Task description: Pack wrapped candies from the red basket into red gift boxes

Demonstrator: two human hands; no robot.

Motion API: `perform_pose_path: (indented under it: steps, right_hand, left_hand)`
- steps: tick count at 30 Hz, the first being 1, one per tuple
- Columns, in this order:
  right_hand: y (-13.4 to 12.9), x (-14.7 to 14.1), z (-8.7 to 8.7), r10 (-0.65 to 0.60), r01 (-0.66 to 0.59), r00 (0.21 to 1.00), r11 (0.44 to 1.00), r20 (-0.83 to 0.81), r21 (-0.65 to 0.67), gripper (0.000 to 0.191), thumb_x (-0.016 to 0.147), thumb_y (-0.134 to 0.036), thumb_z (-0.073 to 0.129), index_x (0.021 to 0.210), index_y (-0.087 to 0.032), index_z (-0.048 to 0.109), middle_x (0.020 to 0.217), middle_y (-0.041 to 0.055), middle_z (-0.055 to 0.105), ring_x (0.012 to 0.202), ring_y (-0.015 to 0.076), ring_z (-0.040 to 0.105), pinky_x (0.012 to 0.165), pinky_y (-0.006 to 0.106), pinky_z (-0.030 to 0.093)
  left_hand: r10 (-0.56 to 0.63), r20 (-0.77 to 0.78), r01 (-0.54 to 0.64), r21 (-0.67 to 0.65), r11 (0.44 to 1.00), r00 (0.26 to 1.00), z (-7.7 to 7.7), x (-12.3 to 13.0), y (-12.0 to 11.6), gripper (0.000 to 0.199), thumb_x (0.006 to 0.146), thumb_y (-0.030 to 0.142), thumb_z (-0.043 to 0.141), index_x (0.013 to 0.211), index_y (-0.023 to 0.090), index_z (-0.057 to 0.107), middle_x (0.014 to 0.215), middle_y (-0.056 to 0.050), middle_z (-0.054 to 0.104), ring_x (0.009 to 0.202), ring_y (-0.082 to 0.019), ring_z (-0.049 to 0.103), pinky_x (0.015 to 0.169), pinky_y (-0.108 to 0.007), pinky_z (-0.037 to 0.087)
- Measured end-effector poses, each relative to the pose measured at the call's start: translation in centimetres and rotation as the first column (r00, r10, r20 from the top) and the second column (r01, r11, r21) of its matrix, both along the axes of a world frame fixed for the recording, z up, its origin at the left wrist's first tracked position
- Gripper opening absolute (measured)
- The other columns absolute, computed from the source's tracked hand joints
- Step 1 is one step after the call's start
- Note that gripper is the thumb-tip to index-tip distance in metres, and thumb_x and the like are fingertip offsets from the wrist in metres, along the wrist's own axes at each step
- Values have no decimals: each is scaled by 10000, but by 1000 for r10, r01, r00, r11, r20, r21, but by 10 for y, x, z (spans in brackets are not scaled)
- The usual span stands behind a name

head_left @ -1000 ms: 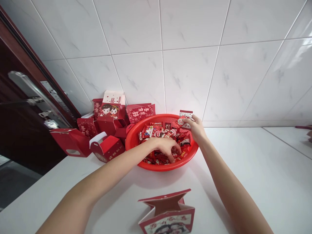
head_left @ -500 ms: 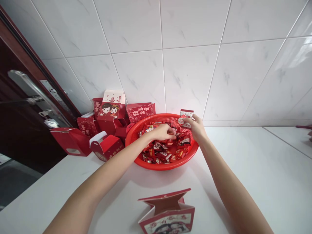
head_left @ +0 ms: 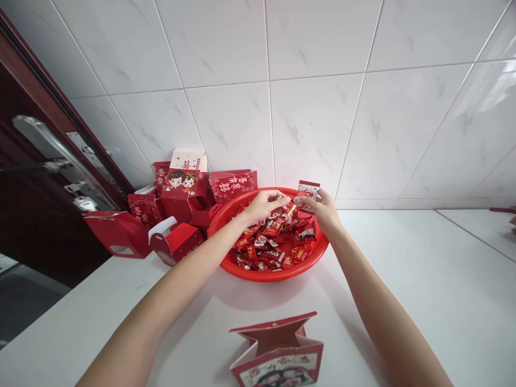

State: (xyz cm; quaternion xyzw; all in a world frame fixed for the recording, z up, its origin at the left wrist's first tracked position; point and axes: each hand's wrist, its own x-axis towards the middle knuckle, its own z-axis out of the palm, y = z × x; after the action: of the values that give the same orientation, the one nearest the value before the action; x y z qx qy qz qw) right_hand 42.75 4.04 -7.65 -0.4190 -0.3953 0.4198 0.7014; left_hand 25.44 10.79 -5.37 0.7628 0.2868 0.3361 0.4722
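Observation:
My left hand (head_left: 266,207) is over the left and middle of a red plastic basket (head_left: 274,277), its thumb and fingers pinched together. What lies between those fingertips is too small to make out. Red wrapped candies (head_left: 274,226) fill much of the basket below. At the basket's back right rim, my right hand (head_left: 325,211) is closed on a small red-and-white packet (head_left: 309,188), with a red wrapped piece under the thumb. Nearer to me, a red gift box (head_left: 278,360) with a printed picture stands with its top open.
Several red gift boxes (head_left: 177,242) stand clustered left of the basket, against the white tiled wall (head_left: 226,123). A dark door with a metal handle (head_left: 52,145) is at the far left. The white countertop (head_left: 403,258) extends to the right.
My left hand has risen from the candies and moved slightly back, toward my right hand. More candies show where it was. My right hand has stayed nearly still.

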Motion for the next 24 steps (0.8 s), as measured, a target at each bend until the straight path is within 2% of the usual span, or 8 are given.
perform_pose_path:
  steps: [3, 6, 9, 14, 20, 24]
  right_hand:
    - [0, 0, 0, 27, -27, 1000, 1000, 12, 11, 385, 599, -376, 853, 867, -217, 627, 807, 10, 747, 729, 202, 710, 711, 364, 595]
    - [-1, 0, 1, 79, -79, 997, 997, 26, 21, 411, 604, -396, 869, 895, -217, 640, 832, 22, 756, 735, 206, 715, 721, 372, 599]
    - [0, 0, 1, 114, -115, 993, 993, 34, 21, 450, 583, -411, 892, 900, -207, 648, 856, 32, 764, 748, 209, 720, 735, 378, 605]
    - [3, 2, 0, 122, -125, 989, 992, 78, 31, 489, 566, -442, 916, 893, -199, 646, 852, 32, 760, 788, 217, 726, 782, 388, 607]
    - [-3, 2, 3, 216, -219, 970, 976, 107, 12, 484, 639, -420, 891, 1007, -207, 659, 933, 40, 763, 838, 206, 725, 815, 375, 597]
    - [-4, 2, 6, 248, -248, 958, 969, 148, -14, 537, 595, -347, 910, 1047, -212, 655, 965, 31, 762, 827, 182, 706, 717, 308, 586]
  left_hand:
    - [9, 61, -11, 17, 1000, 998, -2, 2, 1, 557, 688, 677, 764, 815, 148, 646, 756, 1, 617, 711, -134, 557, 710, -285, 466]
    - [40, 76, -44, 50, 998, 996, -5, 4, 3, 588, 658, 694, 776, 848, 149, 665, 784, -9, 645, 739, -145, 569, 733, -289, 470]
    - [16, 15, -17, 75, 997, 1000, -6, 5, 3, 605, 656, 706, 767, 855, 139, 698, 815, -27, 674, 770, -164, 579, 748, -304, 457]
    - [-25, -93, 36, 113, 993, 995, -4, 5, -2, 623, 705, 760, 687, 692, 139, 651, 646, 21, 552, 645, -133, 477, 639, -282, 367]
    - [44, -89, -28, 169, 985, 995, -5, 4, -3, 590, 754, 735, 665, 700, 149, 623, 637, 26, 528, 626, -128, 454, 616, -277, 347]
    - [88, -6, -85, 198, 977, 996, -9, 4, -2, 534, 823, 682, 627, 786, 149, 640, 722, -6, 599, 688, -152, 522, 675, -288, 399]
